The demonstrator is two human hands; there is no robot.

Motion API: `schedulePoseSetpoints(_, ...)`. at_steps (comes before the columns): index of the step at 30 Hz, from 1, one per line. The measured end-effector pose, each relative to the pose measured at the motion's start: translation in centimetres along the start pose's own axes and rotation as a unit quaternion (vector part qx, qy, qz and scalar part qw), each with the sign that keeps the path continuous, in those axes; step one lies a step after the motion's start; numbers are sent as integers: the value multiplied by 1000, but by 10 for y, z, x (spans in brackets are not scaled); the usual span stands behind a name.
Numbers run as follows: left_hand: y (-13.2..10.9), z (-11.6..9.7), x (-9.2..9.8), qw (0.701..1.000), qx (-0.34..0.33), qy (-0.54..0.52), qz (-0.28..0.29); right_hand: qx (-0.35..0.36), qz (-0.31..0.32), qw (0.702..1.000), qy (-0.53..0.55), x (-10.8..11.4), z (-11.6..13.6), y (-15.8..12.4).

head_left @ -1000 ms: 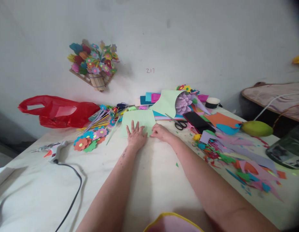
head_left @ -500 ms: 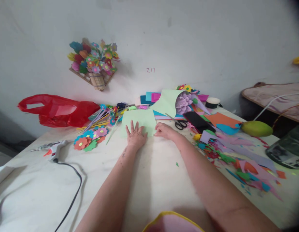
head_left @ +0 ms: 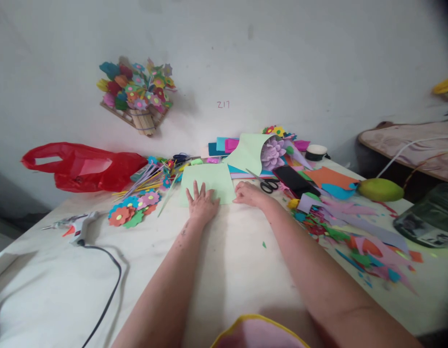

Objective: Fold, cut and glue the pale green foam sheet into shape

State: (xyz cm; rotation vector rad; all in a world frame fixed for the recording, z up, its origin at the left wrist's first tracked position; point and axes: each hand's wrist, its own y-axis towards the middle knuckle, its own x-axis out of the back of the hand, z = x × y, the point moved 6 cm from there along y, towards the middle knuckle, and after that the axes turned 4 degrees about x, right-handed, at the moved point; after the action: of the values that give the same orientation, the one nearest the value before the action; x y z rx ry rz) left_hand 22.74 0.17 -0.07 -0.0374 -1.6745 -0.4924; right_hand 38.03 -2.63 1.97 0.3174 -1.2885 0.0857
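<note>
A light green craft sheet (head_left: 205, 174) lies flat on the table in front of me. My left hand (head_left: 203, 203) rests on its lower part, palm down with the fingers spread. At the lower right corner, my right hand (head_left: 248, 194) has its fingers curled and pinched on the sheet's edge; the fingertips are small and partly hidden. Black-handled scissors (head_left: 267, 185) lie just beyond my right hand. To the left of the sheet is a thin pale green strip (head_left: 167, 197), near several layered flower cut-outs (head_left: 134, 209).
A glue gun (head_left: 80, 226) with its cord and a red plastic bag (head_left: 86, 169) are on the left. A rolled green sheet (head_left: 247, 152) holding a purple flower stands behind. To the right are a phone (head_left: 295, 181), colourful scraps (head_left: 368, 256), a yellow-green oval object (head_left: 381, 189) and a jar (head_left: 426, 220).
The view has shifted slightly, moving the background a little to the left. My left hand stays flat on the sheet; my right hand sits marginally farther right, still pinched at the corner.
</note>
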Motion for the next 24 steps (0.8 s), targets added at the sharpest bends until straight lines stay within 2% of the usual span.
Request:
schedulePoseSetpoints(3, 0, 0, 1, 1000, 4, 2, 1, -20, 32, 999, -35, -3, -3, 0)
schedulePoseSetpoints(7, 0, 0, 2, 1000, 6, 4, 1, -53, 16, 997, -50, -5, -11, 1)
schedulePoseSetpoints(16, 0, 0, 4, 1000, 14, 8, -5, -60, 28, 998, 3, -2, -18, -2)
schedulePoseSetpoints(19, 1, 0, 5, 1000, 25, 10, 0, -62, -29, 997, 43, 9, -14, 0)
schedulePoseSetpoints(22, 1, 1, 7, 999, 33, 10, -3, -74, -97, 983, 139, 17, 0, 5)
schedulePoseSetpoints(24, 2, 2, 7, 999, 37, 9, -3, -70, -83, 961, 256, 11, 18, 9)
